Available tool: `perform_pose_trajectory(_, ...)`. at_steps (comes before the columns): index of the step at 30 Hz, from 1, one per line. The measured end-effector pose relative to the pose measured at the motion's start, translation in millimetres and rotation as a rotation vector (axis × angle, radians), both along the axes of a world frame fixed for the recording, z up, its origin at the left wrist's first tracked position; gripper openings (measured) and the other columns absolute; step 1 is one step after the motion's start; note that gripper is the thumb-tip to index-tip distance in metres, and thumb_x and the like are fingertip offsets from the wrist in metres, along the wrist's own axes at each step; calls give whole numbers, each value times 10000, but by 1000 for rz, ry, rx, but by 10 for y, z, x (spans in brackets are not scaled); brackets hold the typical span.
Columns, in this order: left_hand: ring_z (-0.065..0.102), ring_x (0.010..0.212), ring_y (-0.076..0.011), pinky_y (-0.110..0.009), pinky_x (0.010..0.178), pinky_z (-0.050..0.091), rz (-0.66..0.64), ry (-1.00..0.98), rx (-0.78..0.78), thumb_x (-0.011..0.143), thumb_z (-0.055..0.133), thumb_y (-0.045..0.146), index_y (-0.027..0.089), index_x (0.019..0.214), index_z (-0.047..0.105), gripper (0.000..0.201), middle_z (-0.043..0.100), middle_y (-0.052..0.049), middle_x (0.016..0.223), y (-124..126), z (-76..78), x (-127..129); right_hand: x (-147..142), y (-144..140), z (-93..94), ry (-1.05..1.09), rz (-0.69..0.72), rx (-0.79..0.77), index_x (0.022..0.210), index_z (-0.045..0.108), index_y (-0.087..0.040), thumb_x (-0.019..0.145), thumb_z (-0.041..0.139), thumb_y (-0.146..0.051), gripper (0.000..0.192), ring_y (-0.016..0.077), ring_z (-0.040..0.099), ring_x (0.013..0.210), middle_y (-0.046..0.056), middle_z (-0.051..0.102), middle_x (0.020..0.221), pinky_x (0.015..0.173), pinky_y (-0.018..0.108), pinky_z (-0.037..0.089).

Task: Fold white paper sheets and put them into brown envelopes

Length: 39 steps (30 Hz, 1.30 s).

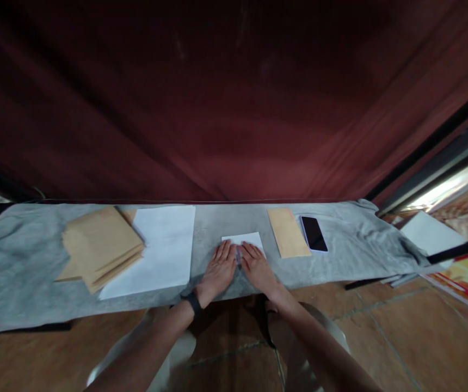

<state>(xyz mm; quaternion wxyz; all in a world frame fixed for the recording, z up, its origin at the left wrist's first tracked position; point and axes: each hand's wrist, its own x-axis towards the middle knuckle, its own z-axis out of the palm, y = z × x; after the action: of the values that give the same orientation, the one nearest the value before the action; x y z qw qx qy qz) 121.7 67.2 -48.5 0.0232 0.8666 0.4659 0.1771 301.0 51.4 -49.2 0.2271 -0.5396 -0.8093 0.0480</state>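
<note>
1. l hand (219, 269) + r hand (257, 267): both flat, fingers spread, pressing on folded paper (245, 239), gripping nothing.
2. paper at table (22, 283) center, near edge.
3. left: white sheets (158, 247), envelope stack (99, 245).
4. right: envelope (288, 232) w/ phone (313, 233) just beside.

Both hands (238, 269) hide most of folded paper (244, 239).
</note>
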Motion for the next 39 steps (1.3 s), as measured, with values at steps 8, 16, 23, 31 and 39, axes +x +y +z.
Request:
perform_pose_trajectory(8,391,1499,-328,-514,1184,387,104,0,67,1015,426,329,119,1498,465,528,468,-197,1577,109,-110,16,93,111,-30,-46,-122,-8,1481,541,-219,1030,480,-276,458,298,427,1471,112,495,1570,1203,526,341)
perform_pose_trajectory(16,421,1473,-367,-534,1157,404,128,28,28,1004,471,394,116,1506,461,574,469,-209,1573,125,-74,17,429,373,-43,105,-397,-53,1424,558,-137,964,501,-235,474,293,658,1114,164,711,1181,1000,414,504)
perform_pose_trajectory(23,400,1491,-345,-515,1186,380,108,-13,25,1001,463,380,97,1527,407,600,441,-221,1588,147,-139,17,531,535,-88,250,-489,-181,1101,698,-235,897,572,-270,242,209,703,840,53,747,896,758,283,521)
perform_pose_trajectory(31,376,1504,-347,-459,1190,390,107,-64,-69,992,492,373,44,1501,389,614,356,-263,1623,271,-9,32,587,751,77,289,-457,-345,721,699,-207,897,594,-271,215,168,660,662,-8,672,648,560,225,408)
perform_pose_trajectory(39,299,1537,-366,-505,1210,357,119,-111,-63,980,518,340,62,1502,382,606,286,-263,1655,448,1,96,551,918,207,239,-473,-407,789,723,-181,949,574,-244,228,173,675,725,30,722,732,585,227,411)
